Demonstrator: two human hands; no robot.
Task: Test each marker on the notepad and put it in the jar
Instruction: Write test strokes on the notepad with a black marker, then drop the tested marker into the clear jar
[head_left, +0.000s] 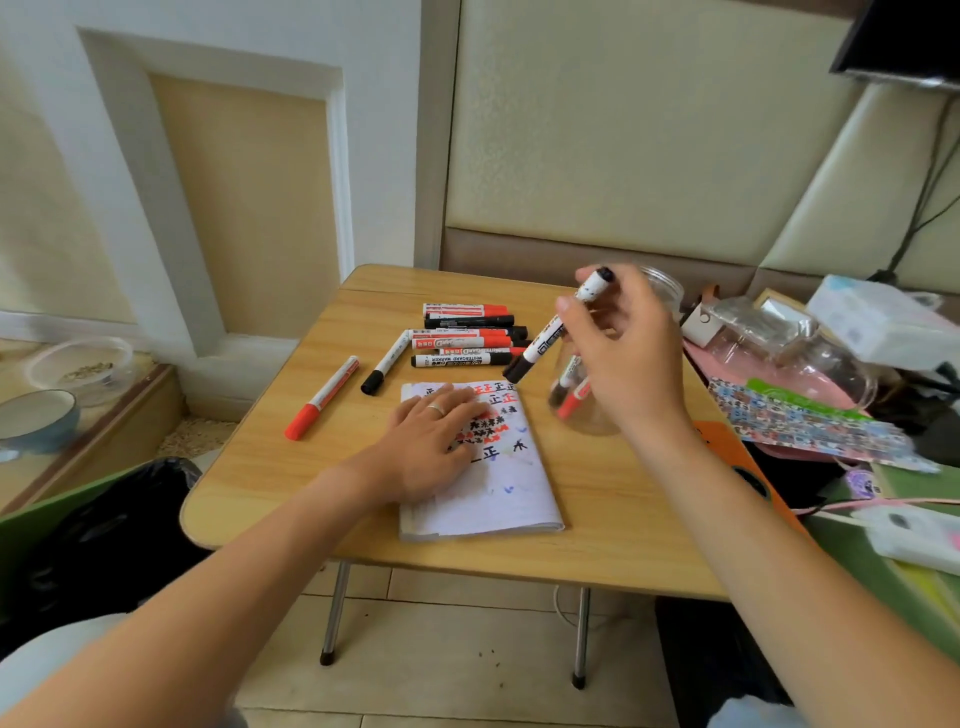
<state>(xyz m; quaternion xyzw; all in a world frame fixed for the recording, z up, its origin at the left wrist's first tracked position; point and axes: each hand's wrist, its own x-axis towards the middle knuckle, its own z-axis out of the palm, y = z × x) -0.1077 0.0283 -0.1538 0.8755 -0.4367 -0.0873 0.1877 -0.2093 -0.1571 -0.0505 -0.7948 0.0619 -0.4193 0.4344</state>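
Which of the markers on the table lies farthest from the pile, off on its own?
The red-capped marker left of the notepad, lying diagonally alone. The black-capped one lies between it and the pile.

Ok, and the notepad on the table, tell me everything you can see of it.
The notepad is a thin stack of white paper, lying flat near the front middle of the wooden table. Its top page carries red and black test marks and characters on the far half, with a few faint blue and green ticks lower down. The left hand, wearing a ring, rests flat on its left part. The clear jar stands just beside its right far corner.
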